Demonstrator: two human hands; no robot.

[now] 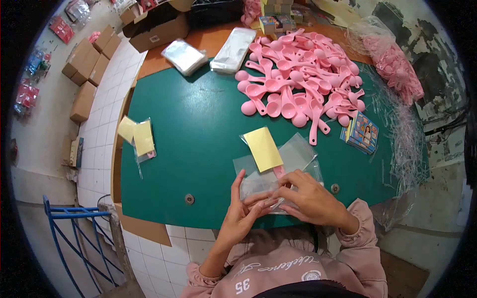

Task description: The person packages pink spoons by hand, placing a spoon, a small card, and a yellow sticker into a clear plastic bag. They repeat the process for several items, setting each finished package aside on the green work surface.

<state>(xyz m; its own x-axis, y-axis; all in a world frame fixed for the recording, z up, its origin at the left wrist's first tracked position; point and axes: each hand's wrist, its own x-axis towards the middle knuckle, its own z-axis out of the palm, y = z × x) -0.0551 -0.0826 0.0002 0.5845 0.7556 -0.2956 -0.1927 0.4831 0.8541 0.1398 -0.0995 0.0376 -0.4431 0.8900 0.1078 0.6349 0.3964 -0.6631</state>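
Note:
In front of me on the green table lies a clear plastic bag with a yellow card and a pink handle end showing at the card's lower edge. Its near end is between my hands. My left hand pinches that end with thumb and fingers, its index finger stretched up along the side. From the right, my right hand grips the same end, fingers bent and close together. More clear bags lie flat beneath. The fingers partly hide the bag's edge.
Pink measuring spoons are heaped at the back right, beside small booklets. Filled bags with yellow cards lie at the left. Stacks of clear bags and an open carton stand at the back.

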